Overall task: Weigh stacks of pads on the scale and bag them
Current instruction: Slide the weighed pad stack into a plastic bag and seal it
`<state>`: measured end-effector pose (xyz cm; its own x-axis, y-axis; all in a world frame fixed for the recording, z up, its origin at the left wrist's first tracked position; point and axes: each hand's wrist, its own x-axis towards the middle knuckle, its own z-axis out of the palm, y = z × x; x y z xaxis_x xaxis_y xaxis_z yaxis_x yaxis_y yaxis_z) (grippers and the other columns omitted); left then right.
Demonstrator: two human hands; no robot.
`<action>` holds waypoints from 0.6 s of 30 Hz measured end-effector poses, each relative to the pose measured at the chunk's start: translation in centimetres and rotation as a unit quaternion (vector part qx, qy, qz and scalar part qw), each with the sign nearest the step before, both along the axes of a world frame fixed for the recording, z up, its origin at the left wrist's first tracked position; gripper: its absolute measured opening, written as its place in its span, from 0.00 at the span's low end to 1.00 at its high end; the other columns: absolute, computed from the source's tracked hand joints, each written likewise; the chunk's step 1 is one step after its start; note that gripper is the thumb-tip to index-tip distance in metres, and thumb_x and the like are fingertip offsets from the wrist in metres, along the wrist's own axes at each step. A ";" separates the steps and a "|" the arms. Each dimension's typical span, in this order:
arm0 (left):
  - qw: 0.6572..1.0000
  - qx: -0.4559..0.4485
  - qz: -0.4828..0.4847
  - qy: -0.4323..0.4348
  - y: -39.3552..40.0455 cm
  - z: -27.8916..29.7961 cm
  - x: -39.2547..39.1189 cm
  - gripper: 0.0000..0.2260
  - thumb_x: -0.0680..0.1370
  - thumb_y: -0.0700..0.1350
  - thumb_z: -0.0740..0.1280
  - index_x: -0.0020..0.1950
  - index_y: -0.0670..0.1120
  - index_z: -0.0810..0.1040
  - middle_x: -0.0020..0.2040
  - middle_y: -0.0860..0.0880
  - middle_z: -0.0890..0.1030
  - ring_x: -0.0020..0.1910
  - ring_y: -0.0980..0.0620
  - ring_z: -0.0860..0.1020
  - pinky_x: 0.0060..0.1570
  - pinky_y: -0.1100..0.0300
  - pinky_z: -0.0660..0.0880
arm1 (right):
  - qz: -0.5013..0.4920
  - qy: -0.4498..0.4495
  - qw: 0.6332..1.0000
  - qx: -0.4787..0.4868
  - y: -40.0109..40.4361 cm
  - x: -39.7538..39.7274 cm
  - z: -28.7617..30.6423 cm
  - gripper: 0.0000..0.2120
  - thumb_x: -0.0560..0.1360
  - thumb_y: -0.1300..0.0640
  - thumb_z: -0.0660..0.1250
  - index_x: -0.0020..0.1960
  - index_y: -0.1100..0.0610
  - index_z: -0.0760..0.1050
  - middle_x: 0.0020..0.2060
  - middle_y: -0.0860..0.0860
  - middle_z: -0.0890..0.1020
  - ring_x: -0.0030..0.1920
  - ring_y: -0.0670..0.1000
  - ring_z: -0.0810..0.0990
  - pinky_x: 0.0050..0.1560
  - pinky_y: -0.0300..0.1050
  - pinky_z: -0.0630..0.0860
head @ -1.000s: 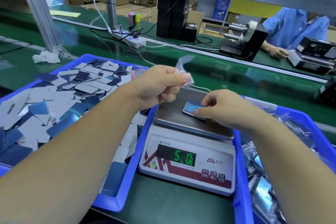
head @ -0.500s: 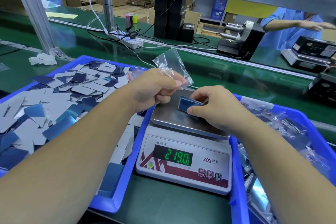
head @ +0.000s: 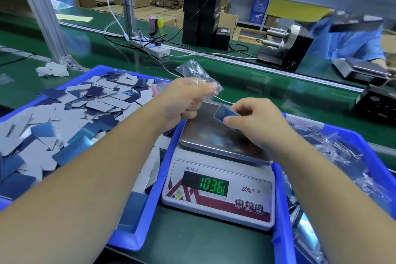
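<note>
Green conveyor matting runs under the scale, flanked by blue bins. Right hand pinches a stack of pads by thumb and fingers, tilted above the pan's far edge. Left hand pinches a clear bag, which rises toward twelve o'clock. From the stack the bag lies at about ten o'clock, just beside (its mouth cannot be made out), so the stack's long axis likely must swing toward it.
</note>
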<state>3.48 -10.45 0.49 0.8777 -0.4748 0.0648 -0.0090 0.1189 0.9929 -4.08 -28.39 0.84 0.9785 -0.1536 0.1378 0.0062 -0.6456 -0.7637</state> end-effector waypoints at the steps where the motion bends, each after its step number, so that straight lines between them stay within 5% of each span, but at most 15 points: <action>1: 1.000 -0.010 0.006 0.009 0.0 0.0 0.0 0.11 0.79 0.44 0.70 0.36 0.49 0.80 0.30 0.55 0.73 0.26 0.58 0.59 0.24 0.65 0.53 | -0.003 -0.003 0.998 0.062 0.0 0.0 0.1 0.05 0.69 0.57 0.75 0.37 0.54 0.80 0.26 0.45 0.77 0.26 0.46 0.71 0.31 0.40 0.67; 4: 0.998 -0.038 0.022 0.035 -0.2 0.1 0.0 0.05 0.79 0.44 0.69 0.44 0.45 0.79 0.33 0.54 0.74 0.27 0.58 0.59 0.26 0.64 0.51 | 0.016 -0.008 0.971 0.237 0.0 0.0 0.5 0.06 0.70 0.63 0.73 0.38 0.55 0.78 0.26 0.49 0.74 0.23 0.48 0.64 0.27 0.39 0.61; 8: 0.997 -0.057 0.027 0.054 -0.4 0.2 -0.3 0.05 0.80 0.45 0.69 0.46 0.45 0.80 0.33 0.55 0.74 0.28 0.58 0.60 0.29 0.63 0.51 | 0.052 -0.021 0.938 0.343 0.3 -0.2 0.8 0.04 0.69 0.63 0.71 0.40 0.57 0.76 0.28 0.50 0.75 0.23 0.48 0.64 0.26 0.39 0.60; 18: 0.999 -0.039 -0.012 0.031 -0.7 0.2 -0.8 0.09 0.79 0.47 0.70 0.39 0.50 0.78 0.34 0.52 0.67 0.29 0.56 0.59 0.30 0.61 0.51 | 0.039 -0.048 0.928 0.368 1.1 -0.2 0.5 0.06 0.74 0.65 0.70 0.42 0.56 0.77 0.31 0.51 0.76 0.26 0.49 0.64 0.27 0.40 0.61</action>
